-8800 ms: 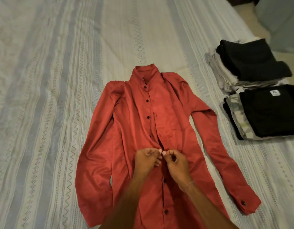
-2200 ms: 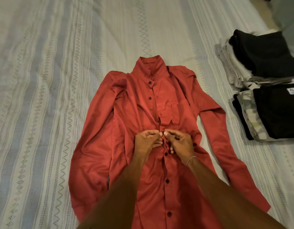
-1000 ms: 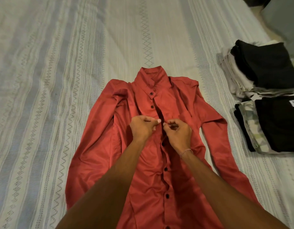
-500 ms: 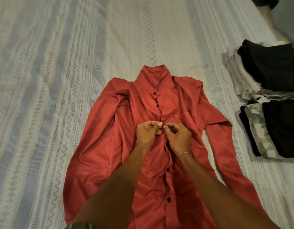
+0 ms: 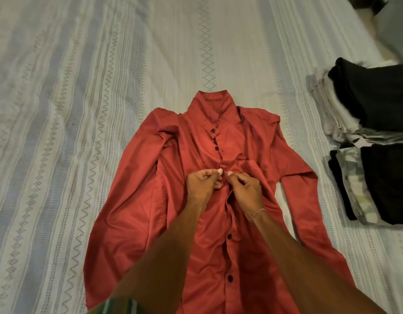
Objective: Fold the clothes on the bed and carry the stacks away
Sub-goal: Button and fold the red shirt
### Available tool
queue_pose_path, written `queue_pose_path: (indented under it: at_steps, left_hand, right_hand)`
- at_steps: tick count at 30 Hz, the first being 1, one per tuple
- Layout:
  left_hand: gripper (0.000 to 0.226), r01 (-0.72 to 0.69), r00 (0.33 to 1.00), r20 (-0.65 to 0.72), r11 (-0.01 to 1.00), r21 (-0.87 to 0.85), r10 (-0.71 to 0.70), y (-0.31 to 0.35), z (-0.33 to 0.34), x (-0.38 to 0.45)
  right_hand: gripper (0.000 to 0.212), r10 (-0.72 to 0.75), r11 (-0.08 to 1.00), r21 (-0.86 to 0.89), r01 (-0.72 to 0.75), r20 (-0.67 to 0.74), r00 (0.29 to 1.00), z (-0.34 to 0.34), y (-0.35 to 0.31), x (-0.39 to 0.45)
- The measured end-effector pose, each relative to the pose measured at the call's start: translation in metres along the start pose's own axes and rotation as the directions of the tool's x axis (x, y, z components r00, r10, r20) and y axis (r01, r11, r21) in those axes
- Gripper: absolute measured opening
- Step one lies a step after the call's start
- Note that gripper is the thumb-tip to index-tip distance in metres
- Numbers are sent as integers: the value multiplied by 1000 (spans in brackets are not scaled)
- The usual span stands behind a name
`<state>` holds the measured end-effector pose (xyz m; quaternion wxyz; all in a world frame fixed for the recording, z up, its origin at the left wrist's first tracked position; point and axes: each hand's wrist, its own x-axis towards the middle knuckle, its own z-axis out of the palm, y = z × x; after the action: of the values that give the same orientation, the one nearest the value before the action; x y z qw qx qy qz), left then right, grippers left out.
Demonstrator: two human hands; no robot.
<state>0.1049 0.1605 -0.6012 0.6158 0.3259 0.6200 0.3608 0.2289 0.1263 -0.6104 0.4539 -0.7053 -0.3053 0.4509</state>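
A red long-sleeved shirt (image 5: pixel 137 200) lies face up on the bed (image 5: pixel 60 109), collar away from me, sleeves spread down both sides. Black buttons run down its front placket. My left hand (image 5: pixel 201 184) and my right hand (image 5: pixel 246 189) meet at chest height on the placket. Each pinches one edge of the shirt front between thumb and fingers, thumb tips almost touching. The button between them is hidden by my fingers.
Two stacks of folded clothes sit at the bed's right edge: a far stack (image 5: pixel 373 103) with a black garment on pale ones, and a near stack (image 5: pixel 382 184) with a black top over camouflage fabric. The striped bedspread stretches wide to the left.
Over the last seconds my hands have worked up the placket from the waist to chest height. In the last half second they stay pinched at the same spot.
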Motion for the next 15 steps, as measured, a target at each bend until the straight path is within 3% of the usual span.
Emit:
queue_pose_path:
  at_steps: [8, 15]
  left_hand:
    - [28, 71, 997, -3, 997, -20, -71, 5, 1, 2]
    - [11, 109, 993, 32, 994, 7, -110, 10, 0, 2]
  right_hand:
    - [3, 96, 994, 55, -98, 30, 995, 3, -4, 4]
    - [10, 82, 996, -44, -82, -6, 997, 8, -1, 4]
